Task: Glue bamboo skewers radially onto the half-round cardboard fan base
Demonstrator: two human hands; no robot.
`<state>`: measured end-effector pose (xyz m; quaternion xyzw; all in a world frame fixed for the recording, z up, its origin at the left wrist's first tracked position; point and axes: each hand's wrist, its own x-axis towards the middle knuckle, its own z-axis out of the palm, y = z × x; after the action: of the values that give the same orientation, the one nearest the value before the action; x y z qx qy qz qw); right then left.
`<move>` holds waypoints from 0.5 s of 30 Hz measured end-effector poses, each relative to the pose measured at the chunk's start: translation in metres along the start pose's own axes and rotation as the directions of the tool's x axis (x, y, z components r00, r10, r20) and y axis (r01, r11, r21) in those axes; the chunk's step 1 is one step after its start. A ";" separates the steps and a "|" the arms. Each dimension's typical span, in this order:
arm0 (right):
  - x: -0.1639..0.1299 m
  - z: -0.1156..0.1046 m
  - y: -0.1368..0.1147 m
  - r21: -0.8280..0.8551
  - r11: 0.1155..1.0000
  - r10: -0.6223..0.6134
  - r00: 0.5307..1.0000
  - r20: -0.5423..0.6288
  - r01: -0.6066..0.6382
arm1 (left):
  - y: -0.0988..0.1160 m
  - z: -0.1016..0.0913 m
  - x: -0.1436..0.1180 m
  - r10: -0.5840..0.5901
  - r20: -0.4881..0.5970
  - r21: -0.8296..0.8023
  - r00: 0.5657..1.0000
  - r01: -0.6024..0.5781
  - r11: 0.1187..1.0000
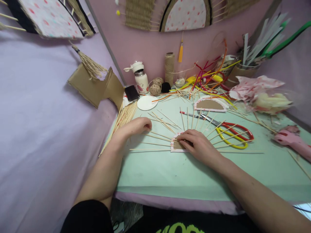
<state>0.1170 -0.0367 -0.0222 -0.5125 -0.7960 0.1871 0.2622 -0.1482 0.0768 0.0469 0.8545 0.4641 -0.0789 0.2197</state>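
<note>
A small half-round cardboard piece (175, 145) with a pink edge lies on the pale green table (170, 174). Thin wooden sticks (155, 137) fan out from it like spokes. My right hand (198, 146) rests flat on this piece, fingers pressing it down. My left hand (137, 126) lies to the left with fingers curled over loose sticks near a bundle of sticks (122, 118) at the table's left edge. Whether it grips a stick I cannot tell.
Red and yellow scissors (230, 133) lie right of the fan. A second half-round piece (210, 104), white disc (147, 103), twine (156, 86), bottle (141, 77), phone (132, 93) and coloured rods (209, 77) crowd the back. A pink glue gun (293, 140) sits far right.
</note>
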 end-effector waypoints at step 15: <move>0.000 0.003 0.002 0.016 1.000 -0.005 1.000 -0.006 0.005 | -0.004 0.003 -0.013 -0.093 0.120 0.003 0.988 0.093 0.996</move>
<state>0.1169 -0.0359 -0.0260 -0.5090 -0.7950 0.1913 0.2689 -0.1584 0.0678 0.0471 0.8254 0.4894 -0.1396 0.2443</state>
